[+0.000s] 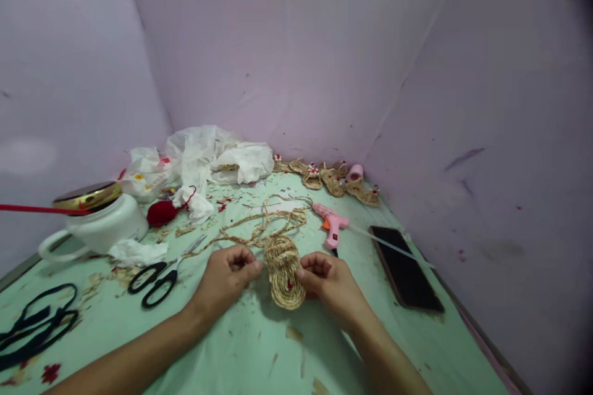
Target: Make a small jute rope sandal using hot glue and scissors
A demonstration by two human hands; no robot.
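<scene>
A small woven jute sandal [283,273] lies on the green table [259,345] between my two hands. My left hand [227,278] pinches its left edge with the fingers curled. On the other side, my right hand [327,281] grips the right edge, fingers closed. Loose jute rope [259,225] runs from the sandal's far end and coils across the table behind it.
Black-handled scissors [160,278] lie left of my left hand. A pink glue gun [331,225] and a dark phone [405,268] lie to the right. A white lidded mug [99,219], crumpled white plastic [208,157], a red ball [161,213] and several finished sandals [333,179] sit behind.
</scene>
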